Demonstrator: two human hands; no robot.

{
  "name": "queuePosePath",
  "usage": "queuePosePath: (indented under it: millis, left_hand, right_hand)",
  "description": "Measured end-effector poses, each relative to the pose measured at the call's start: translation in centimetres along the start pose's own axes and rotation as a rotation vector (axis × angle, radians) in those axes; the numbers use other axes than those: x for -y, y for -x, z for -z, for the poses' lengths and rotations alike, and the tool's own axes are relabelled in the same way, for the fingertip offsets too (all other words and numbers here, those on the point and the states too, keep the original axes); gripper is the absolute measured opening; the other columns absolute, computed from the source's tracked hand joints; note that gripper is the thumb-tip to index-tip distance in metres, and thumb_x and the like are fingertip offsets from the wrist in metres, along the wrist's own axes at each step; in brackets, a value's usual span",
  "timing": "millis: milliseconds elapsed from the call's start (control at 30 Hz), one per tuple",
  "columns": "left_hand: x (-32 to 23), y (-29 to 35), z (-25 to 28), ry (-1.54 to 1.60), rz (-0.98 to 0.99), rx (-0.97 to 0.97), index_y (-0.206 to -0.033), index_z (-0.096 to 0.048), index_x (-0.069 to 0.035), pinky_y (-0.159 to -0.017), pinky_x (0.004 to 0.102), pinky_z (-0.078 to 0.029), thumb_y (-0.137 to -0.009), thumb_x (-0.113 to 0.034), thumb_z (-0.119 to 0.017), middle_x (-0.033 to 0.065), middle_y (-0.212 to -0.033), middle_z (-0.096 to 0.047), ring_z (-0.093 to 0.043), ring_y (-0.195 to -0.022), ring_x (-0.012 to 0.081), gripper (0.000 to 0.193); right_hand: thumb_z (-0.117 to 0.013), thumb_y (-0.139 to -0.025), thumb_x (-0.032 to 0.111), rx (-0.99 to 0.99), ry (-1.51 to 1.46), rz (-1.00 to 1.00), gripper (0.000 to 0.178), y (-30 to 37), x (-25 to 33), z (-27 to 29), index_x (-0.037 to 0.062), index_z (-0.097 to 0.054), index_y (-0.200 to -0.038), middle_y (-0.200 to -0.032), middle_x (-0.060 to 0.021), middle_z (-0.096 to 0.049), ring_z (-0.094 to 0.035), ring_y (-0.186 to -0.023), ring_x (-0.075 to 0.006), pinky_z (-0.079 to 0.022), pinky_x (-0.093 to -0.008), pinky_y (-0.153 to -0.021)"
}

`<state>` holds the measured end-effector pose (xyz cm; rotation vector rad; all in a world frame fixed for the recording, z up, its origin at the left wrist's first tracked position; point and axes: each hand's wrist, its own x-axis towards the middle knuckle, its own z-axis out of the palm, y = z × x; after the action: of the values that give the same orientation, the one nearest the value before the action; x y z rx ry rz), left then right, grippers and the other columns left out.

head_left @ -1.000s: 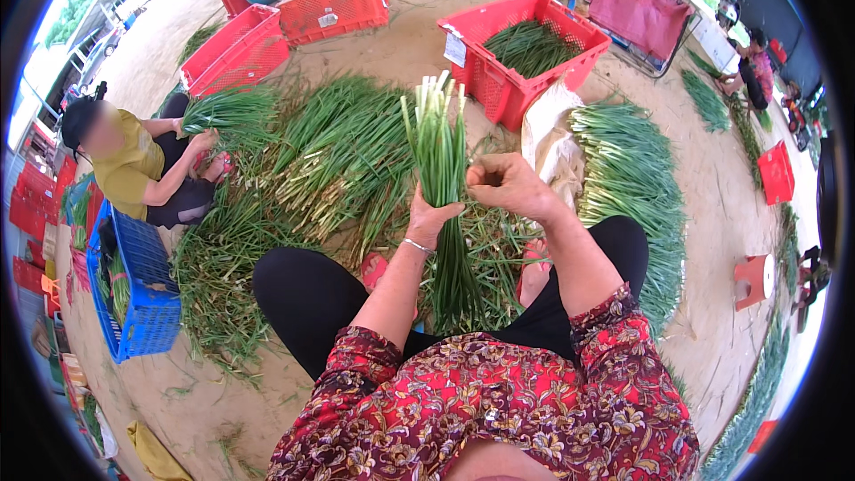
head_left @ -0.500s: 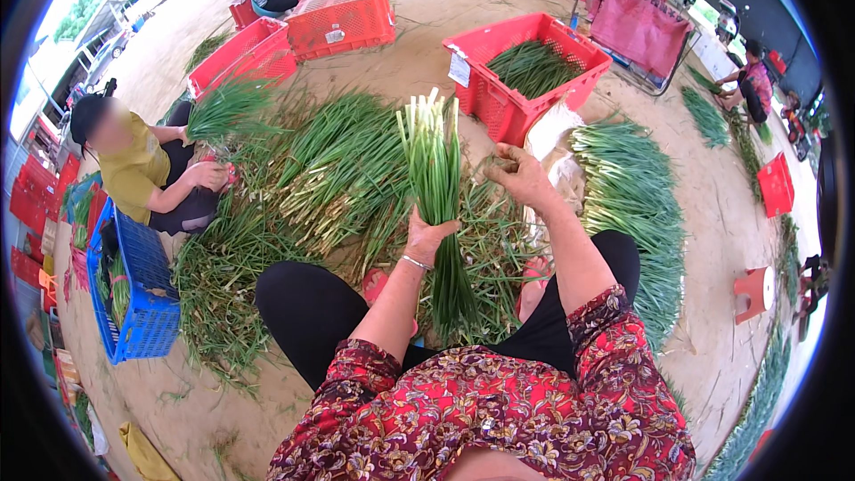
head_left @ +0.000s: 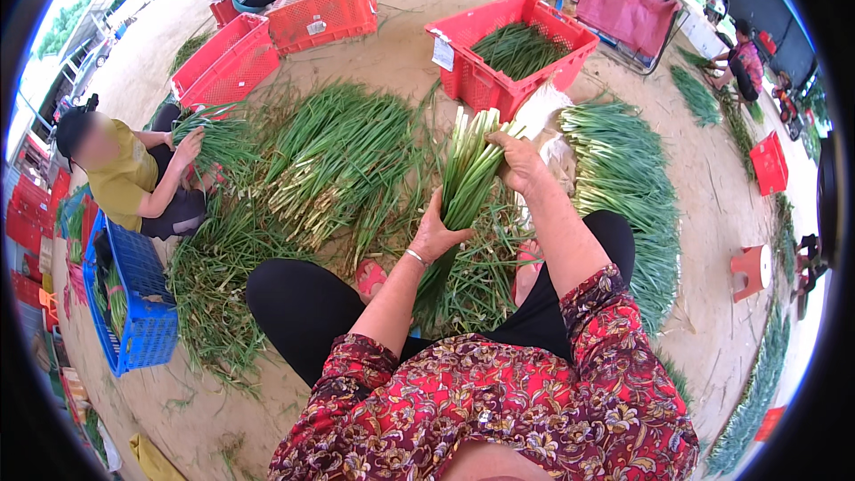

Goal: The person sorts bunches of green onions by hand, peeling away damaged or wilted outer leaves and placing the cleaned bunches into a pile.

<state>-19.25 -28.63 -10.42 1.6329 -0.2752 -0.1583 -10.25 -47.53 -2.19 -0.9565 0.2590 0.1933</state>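
Before me a bunch of garlic chives (head_left: 469,176) leans with its pale stem ends up and to the right, its green leaves hanging between my knees. My left hand (head_left: 436,233) is closed round the middle of the bunch. My right hand (head_left: 518,163) is closed on the pale stems near their upper end; its fingertips are partly hidden behind them. A heap of untrimmed chives (head_left: 343,160) lies ahead to the left. Neat rows of cleaned chives (head_left: 623,196) lie on the ground at my right.
A red crate (head_left: 472,85) holding chives stands ahead, beside a white sack (head_left: 539,116). Loose leaf litter (head_left: 218,289) covers the ground at left, next to a blue crate (head_left: 147,321). A co-worker (head_left: 125,174) sits there handling chives. An orange-red stool (head_left: 753,272) is far right.
The bunch has tipped from upright to a rightward lean. My right hand has come from beside it onto the stems, and the bits it held no longer show. The co-worker's hands have moved together.
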Motion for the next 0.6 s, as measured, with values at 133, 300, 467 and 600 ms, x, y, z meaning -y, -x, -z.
queuePosePath:
  millis: [133,300,467,600]
  left_hand:
    - [0.1,0.3,1.1,0.461,0.077,0.121,-0.144,-0.030,-0.002,-0.101,0.0318,-0.039,-0.079,-0.026,-0.078,0.0093,-0.130,-0.051,-0.050,-0.117,0.0176,0.085]
    - [-0.6,0.3,0.3,0.644,0.296,0.028,-0.138,-0.043,-0.007,-0.095,0.0278,-0.042,-0.094,-0.018,-0.061,0.0038,-0.126,-0.055,-0.051,-0.108,0.0117,0.049]
    - [1.4,0.2,-0.5,0.417,0.035,-0.096,-0.139,-0.040,-0.003,-0.099,0.0285,-0.040,-0.094,-0.017,-0.061,0.0054,-0.128,-0.054,-0.051,-0.113,0.0138,0.052]
    - [2.0,0.3,-1.5,0.248,-0.050,-0.104,-0.141,-0.034,0.002,-0.102,0.0307,-0.038,-0.092,-0.019,-0.064,0.0092,-0.130,-0.053,-0.049,-0.117,0.0165,0.061]
  right_hand:
    - [-0.058,-0.086,0.001,-0.042,-0.101,0.004,0.016,0.7,-0.2,-1.5,-0.0006,-0.060,-0.102,-0.094,-0.0111,-0.064,-0.063,-0.079,-0.0238,-0.056,-0.0411,-0.071]
    - [-0.062,-0.085,0.003,-0.015,-0.085,0.040,0.018,0.6,-0.7,-0.7,0.0015,-0.060,-0.103,-0.091,-0.0082,-0.064,-0.063,-0.078,-0.0212,-0.055,-0.0389,-0.070]
    - [-0.075,-0.080,0.009,0.035,-0.047,0.072,0.027,2.9,-0.2,-3.8,0.0031,-0.061,-0.103,-0.089,-0.0020,-0.065,-0.063,-0.078,-0.0159,-0.054,-0.0340,-0.069]
    - [-0.080,-0.074,0.002,0.081,0.231,0.214,0.029,3.0,-0.8,-3.7,0.0051,-0.063,-0.098,-0.086,-0.0020,-0.067,-0.065,-0.073,-0.0156,-0.056,-0.0323,-0.063]
